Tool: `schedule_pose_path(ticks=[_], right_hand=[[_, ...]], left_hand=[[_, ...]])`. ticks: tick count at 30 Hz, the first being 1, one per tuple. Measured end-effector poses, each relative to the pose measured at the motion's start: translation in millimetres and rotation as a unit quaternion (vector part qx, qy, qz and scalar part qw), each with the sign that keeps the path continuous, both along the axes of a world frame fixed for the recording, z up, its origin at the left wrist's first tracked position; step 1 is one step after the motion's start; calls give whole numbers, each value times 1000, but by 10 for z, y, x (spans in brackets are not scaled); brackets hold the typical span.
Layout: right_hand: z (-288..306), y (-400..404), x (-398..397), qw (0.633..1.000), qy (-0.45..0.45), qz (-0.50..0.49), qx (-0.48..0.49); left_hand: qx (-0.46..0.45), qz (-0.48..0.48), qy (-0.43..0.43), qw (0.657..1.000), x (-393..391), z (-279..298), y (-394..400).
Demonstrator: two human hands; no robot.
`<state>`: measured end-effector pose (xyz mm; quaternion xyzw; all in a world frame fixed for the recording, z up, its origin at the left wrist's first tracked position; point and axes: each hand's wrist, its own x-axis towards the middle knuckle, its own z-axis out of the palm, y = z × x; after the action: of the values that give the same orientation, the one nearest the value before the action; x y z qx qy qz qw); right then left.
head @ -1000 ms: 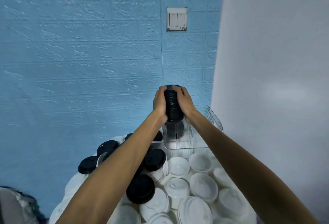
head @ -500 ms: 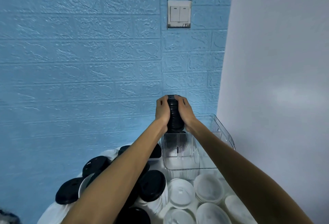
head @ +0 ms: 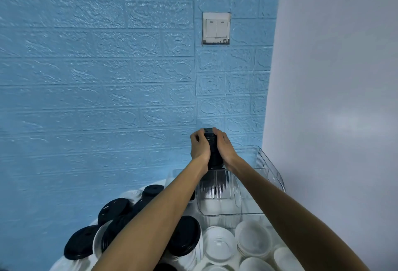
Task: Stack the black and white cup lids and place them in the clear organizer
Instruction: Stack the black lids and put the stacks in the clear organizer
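Hands came first: the left hand [head: 200,145] and the right hand [head: 224,148] were both curled tight around a stack of black lids [head: 212,150], one hand on each side. Fingers wrapped over the top of the stack, and the stack was squeezed between the two palms. It was held up in the air, just above the clear organizer [head: 267,176].

That organizer sat at the far right corner of the tabletop [head: 58,265], close to the blue wall [head: 97,87] and the white wall [head: 333,76]. Its ribbed front part looked like it had nothing in it, though the clear plastic made that hard to tell.

Loose black lids [head: 113,209] lay along the left side of the tabletop. White lids [head: 219,245] lay along the near right side, some of them stacked in little piles.
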<state>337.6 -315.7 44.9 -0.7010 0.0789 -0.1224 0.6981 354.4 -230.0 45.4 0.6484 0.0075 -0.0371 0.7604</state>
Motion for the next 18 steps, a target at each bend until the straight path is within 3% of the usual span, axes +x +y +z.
schedule_pose_path(ticks=[6,13,18], right_hand=[[-202,-84,160,999,25,9,33],[-39,-119,-59,994,82,54,38],[-14,-230,-66,994,64,83,31]], left_hand=[[31,0,-35,999,-8,-83,-2],[27,-6,-8,1000,-8,-50,-18],[66,-25,5,997,15,19,-26]])
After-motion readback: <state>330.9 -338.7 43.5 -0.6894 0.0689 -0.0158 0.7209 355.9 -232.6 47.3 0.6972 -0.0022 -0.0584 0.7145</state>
